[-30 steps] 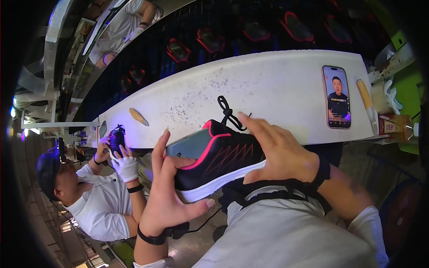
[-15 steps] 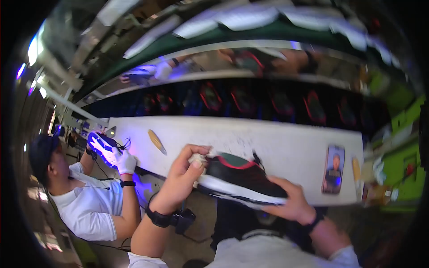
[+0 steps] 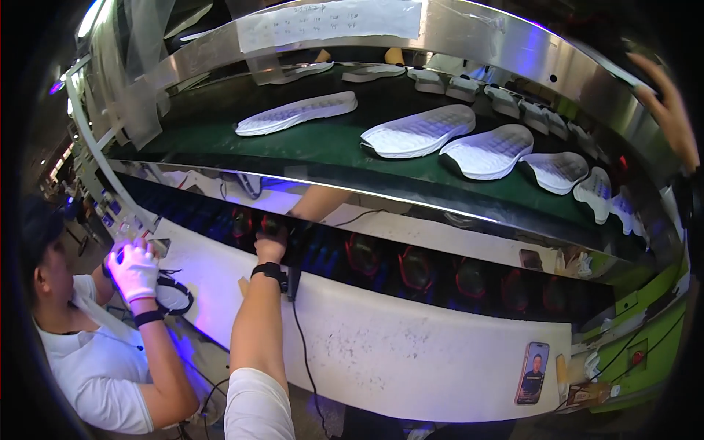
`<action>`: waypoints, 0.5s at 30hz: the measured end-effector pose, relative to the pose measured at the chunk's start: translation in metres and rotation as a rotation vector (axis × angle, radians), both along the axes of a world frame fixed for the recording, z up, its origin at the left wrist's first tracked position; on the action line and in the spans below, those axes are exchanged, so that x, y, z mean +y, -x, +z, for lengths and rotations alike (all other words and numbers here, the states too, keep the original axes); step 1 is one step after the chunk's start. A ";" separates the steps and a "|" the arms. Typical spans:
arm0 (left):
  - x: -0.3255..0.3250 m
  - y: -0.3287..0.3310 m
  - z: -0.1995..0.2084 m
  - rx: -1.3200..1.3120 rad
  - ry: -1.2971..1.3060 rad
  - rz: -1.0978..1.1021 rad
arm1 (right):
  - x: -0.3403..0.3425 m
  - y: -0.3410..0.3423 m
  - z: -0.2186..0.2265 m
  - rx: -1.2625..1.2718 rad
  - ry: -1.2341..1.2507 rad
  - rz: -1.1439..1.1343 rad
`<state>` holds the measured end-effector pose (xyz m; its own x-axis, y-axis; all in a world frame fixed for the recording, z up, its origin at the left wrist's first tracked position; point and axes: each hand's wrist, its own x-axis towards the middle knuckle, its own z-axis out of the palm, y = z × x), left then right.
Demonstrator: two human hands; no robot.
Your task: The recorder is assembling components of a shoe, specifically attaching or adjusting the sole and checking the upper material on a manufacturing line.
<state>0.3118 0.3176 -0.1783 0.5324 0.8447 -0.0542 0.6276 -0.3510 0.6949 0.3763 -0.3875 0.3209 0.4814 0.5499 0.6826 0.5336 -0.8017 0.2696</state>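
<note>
My left arm stretches forward over the white table. My left hand is closed on a dark shoe with red trim, on the dark lower belt. Its fingertips are partly hidden. A black band with a small box and a cable sits on that wrist. My right hand is raised at the far upper right, beside the metal frame. Its fingers bend round the end of a dark thing with a pale edge, blurred and too dim to name.
Several dark shoes stand on the lower belt. White-grey soles lie on the green upper belt. A phone rests on the white table. At left, a co-worker's gloved hand is beside a shoe.
The shoe between both hands has left the spot in front of me. My left hand has reached forward to the lower belt; my right hand has swung to the upper right. The view has shifted.
</note>
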 end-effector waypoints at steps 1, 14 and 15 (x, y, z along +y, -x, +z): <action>0.019 0.006 -0.011 0.098 -0.056 -0.048 | 0.005 -0.044 -0.014 0.053 -0.101 0.054; 0.038 0.029 -0.002 -0.758 0.602 0.175 | 0.365 0.038 -0.189 0.783 0.054 0.300; 0.008 0.030 0.028 -0.717 0.659 0.157 | 0.370 0.026 -0.187 0.771 0.062 0.245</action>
<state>0.2822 0.3256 -0.1504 0.5075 0.8251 -0.2481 -0.0120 0.2947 0.9555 0.3501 -0.0180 0.1338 0.6647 0.7268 0.1731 0.7460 -0.6334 -0.2055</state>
